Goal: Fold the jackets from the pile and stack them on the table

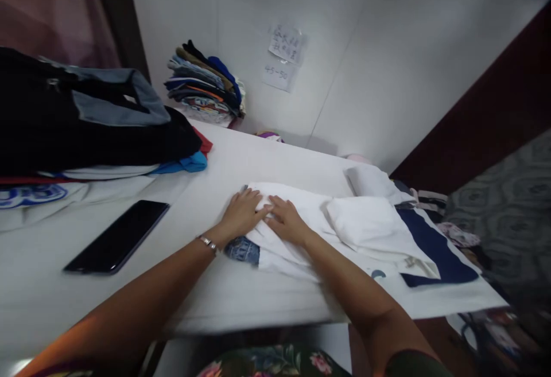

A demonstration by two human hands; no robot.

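A white folded garment [297, 193] lies on the white table in front of me. Both hands rest on its left part, thumbs close together. My left hand [241, 212], with a bracelet at its wrist, lies flat with fingers stretched out near the garment's left edge. My right hand [287, 221] is spread flat on the cloth just beside it. A piece of blue denim [243, 249] shows at the left edge, below my left hand; whether it belongs to the white garment I cannot tell. To the right lies another white folded piece [365, 222].
A black phone [118, 236] lies left of my arm. Piled clothes [99, 142] fill the far left, and a folded stack [206, 84] stands by the wall. A navy and white cloth [434, 251] covers the table's right end. Handwritten papers [284, 44] hang on the wall.
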